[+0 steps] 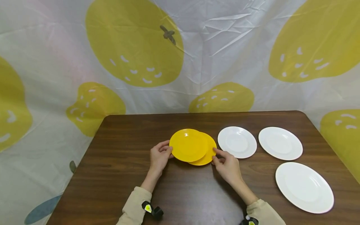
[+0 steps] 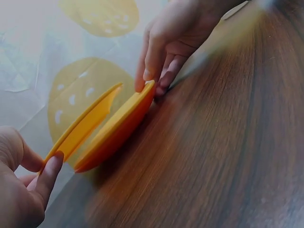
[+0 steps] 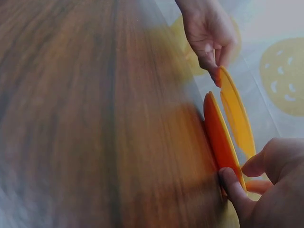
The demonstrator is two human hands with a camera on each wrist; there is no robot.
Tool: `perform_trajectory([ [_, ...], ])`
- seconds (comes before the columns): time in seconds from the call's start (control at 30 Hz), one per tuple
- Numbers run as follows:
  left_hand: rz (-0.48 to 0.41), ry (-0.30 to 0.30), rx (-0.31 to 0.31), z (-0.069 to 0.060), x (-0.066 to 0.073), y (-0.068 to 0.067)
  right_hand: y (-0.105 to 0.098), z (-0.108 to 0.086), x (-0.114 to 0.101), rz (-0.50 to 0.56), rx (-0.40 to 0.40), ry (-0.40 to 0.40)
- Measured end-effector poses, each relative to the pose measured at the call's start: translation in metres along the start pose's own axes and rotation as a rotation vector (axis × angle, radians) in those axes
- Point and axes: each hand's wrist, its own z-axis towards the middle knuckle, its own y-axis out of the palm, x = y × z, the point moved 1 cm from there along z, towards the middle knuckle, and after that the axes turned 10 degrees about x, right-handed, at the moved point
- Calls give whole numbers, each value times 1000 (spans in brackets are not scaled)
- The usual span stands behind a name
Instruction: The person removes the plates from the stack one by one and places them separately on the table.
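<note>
Two yellow plates overlap near the middle of the table in the head view. My left hand (image 1: 160,156) pinches the left rim of the upper yellow plate (image 1: 187,145), thumb on one face and fingers behind. In the left wrist view a gap shows between this upper plate (image 2: 85,123) and the lower one (image 2: 123,128). The right rim of the lower yellow plate (image 1: 209,153) is pinched by my right hand (image 1: 228,167). Seen from the right wrist, the lower plate (image 3: 218,137) is close to the tabletop, thumb and fingers at its near edge; whether it touches the table I cannot tell.
Right of the yellow plates lie three white plates: a round one (image 1: 237,142) nearest my right hand, another (image 1: 280,143) at the back right, and a larger one (image 1: 304,187) at the front right. Behind the brown wooden table (image 1: 121,165) hangs a fruit-patterned cloth (image 1: 202,62).
</note>
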Motion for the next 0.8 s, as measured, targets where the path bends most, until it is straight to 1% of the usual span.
perform_trajectory([
  [0.1,-16,-14,9,2,-1,-3,-1,0,0,-7,9,-15],
  [0.17,-25,-34,11,2,-1,-5,-1,-1,-1,-12,13,-17],
  [0.33,-40,-77,33,3,-3,-12,0,-1,0,-16,14,-8],
  [0.5,-64,-86,43,4,-4,-21,0,-3,-1,-29,18,0],
  [0.6,-82,-88,48,6,-3,-27,0,-3,-1,-40,23,-9],
  [0.8,-86,-85,76,10,-2,-39,0,-2,-2,-54,24,-23],
])
